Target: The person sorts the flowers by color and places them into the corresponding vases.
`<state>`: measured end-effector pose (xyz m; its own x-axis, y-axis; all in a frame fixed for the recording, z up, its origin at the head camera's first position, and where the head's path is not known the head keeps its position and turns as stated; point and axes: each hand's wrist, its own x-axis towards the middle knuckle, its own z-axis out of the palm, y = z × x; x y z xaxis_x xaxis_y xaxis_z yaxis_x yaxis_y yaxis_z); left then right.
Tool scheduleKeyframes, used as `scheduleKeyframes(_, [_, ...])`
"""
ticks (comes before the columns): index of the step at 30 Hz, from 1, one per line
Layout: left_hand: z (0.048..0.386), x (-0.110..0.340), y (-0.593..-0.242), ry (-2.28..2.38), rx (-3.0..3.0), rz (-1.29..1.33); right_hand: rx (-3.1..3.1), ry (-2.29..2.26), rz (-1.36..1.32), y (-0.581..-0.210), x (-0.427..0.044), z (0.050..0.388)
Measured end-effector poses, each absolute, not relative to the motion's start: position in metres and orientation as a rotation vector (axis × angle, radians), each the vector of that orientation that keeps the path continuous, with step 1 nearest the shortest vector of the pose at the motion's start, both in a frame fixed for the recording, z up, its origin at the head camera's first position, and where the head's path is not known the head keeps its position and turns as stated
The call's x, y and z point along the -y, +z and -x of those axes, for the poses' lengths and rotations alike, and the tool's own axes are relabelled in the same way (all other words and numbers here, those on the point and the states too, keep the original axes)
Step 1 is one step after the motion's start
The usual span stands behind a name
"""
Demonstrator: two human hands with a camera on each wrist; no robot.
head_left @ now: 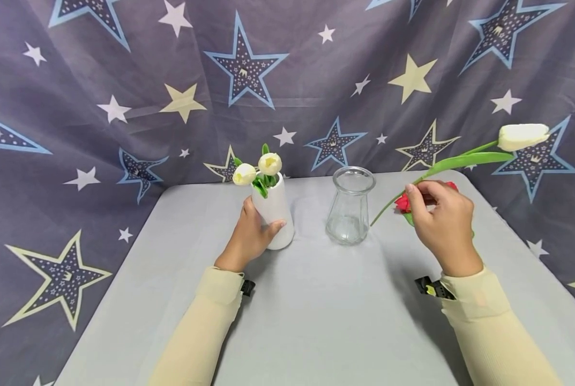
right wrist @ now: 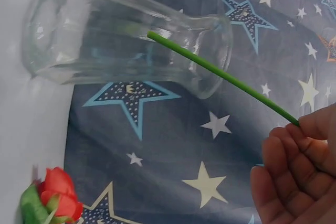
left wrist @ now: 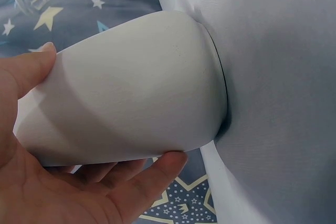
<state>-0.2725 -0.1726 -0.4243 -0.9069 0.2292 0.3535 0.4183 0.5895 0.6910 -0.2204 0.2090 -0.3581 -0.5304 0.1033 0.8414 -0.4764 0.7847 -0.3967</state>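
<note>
The left hand grips a white vase that stands on the table and holds two white tulips with green leaves. In the left wrist view, thumb and fingers curve round the vase. The right hand pinches the green stem of a white tulip between thumb and fingers; the bloom points up to the right and the stem's end down to the left. A clear glass vase stands between the hands. In the right wrist view, the stem crosses in front of the glass vase.
A red flower lies on the table behind the right hand, partly hidden; its red bloom also shows in the right wrist view. The grey table meets a curtain with printed stars at its back edge.
</note>
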Motion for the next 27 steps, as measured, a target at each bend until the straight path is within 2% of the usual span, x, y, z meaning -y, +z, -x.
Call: scheduleKeyframes(27, [0.271, 0.173, -0.425, -1.188, 2.601, 0.532, 1.933, 0.862, -0.365, -0.333, -0.184, 0.231])
